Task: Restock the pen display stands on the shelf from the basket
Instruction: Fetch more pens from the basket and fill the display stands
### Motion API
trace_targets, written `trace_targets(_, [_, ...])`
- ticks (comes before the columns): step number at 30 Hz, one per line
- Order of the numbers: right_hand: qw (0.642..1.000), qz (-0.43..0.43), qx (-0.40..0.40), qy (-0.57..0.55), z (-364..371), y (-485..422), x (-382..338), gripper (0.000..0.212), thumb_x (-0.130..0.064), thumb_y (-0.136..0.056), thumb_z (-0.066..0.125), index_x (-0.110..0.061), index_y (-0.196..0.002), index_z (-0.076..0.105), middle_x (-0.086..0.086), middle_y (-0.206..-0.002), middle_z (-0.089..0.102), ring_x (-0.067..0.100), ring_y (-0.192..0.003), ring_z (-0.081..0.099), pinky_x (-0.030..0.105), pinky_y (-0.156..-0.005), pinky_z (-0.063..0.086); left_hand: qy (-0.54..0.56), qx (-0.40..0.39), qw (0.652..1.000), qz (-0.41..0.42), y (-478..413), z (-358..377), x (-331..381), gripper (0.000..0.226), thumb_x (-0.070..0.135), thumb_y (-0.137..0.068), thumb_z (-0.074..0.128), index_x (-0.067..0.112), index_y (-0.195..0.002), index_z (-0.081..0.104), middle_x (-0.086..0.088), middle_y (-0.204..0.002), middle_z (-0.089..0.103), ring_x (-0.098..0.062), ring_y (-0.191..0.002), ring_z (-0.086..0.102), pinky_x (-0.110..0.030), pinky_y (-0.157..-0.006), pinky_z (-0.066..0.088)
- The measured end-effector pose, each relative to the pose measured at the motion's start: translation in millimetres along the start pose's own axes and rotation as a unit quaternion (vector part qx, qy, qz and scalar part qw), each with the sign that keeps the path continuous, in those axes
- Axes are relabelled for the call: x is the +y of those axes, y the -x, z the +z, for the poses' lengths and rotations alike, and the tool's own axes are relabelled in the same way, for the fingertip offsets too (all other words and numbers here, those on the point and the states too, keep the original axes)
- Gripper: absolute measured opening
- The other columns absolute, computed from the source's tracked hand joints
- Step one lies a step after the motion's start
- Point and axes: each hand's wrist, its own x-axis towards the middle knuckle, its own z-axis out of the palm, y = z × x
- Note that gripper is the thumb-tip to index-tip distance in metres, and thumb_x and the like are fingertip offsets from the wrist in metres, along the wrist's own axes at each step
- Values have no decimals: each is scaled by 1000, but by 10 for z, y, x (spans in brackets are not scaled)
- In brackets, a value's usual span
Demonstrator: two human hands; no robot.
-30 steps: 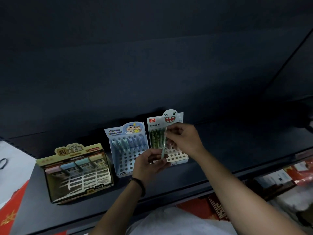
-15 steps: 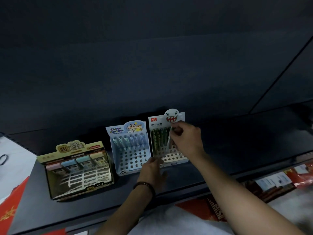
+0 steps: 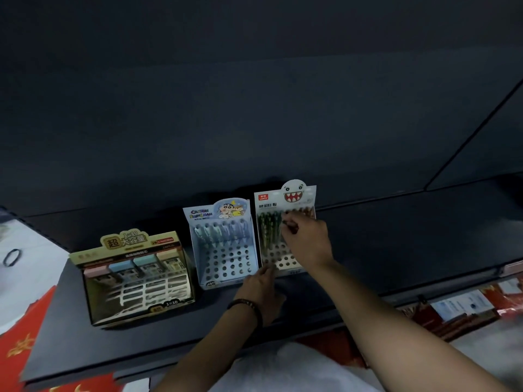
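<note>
Three pen display stands sit in a row on the dark shelf (image 3: 396, 250). The rightmost white stand (image 3: 285, 198), with a toothy monster face on top, holds green pens (image 3: 268, 230) in its back rows on the left. My right hand (image 3: 308, 243) is over this stand and pinches the top of a pen (image 3: 289, 225) standing in it. My left hand (image 3: 261, 290) lies on the shelf with its fingertips touching the stand's front edge. The basket is not in view.
A pale blue cartoon stand (image 3: 223, 261) with one row of pens is left of the monster stand, and a gold refill box (image 3: 133, 278) is further left. Red packages (image 3: 467, 306) fill the lower shelf at right. A white bundle (image 3: 297, 369) lies below my arms.
My right hand carried the pen from in front of the monster stand down into its holes. My left hand let go of the pen's lower end and dropped to the stand's front edge.
</note>
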Motion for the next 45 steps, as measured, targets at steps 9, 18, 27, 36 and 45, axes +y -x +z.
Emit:
trace_targets(9, [999,-12,-6,37,53,-35,18,10,-9,-89,73,-18,-94,76,-2,-82,75,17,-72,72,40,-67,63,37,9,999,-7,-40,-48,-24,70,39,-95,60,24,-158,34,3,-165,31,-20,-149,35,-33,-121,33])
trace_targets(18, [992,18,-102,76,113,-50,20,12,-21,-98,68,-23,-107,76,3,-95,78,22,-86,73,41,-77,64,43,24,999,-6,-33,-62,-9,62,35,-96,61,23,-153,41,1,-160,39,-20,-145,41,-34,-119,37])
trace_targets(27, [993,57,-91,48,-237,192,44,12,-27,-98,67,-25,-105,76,-7,-89,78,13,-77,74,39,-71,64,65,74,995,-2,42,-171,77,41,29,-99,60,24,-139,56,0,-142,57,-20,-127,57,-34,-105,48])
trace_targets(36, [950,231,-204,55,-668,1044,401,18,-41,-100,57,-31,-95,70,-9,-94,74,12,-89,70,38,-79,61,-42,-27,993,111,85,-69,386,7,33,-100,56,31,-94,54,1,-93,64,-20,-82,60,-34,-70,51])
trace_targets(45, [834,547,-66,7,-1040,3380,153,26,-45,-100,66,-26,-116,71,-5,-96,68,15,-90,65,25,-79,48,-93,-211,930,286,377,802,834,5,31,-95,64,29,-99,67,8,-97,72,-13,-91,68,-36,-86,59])
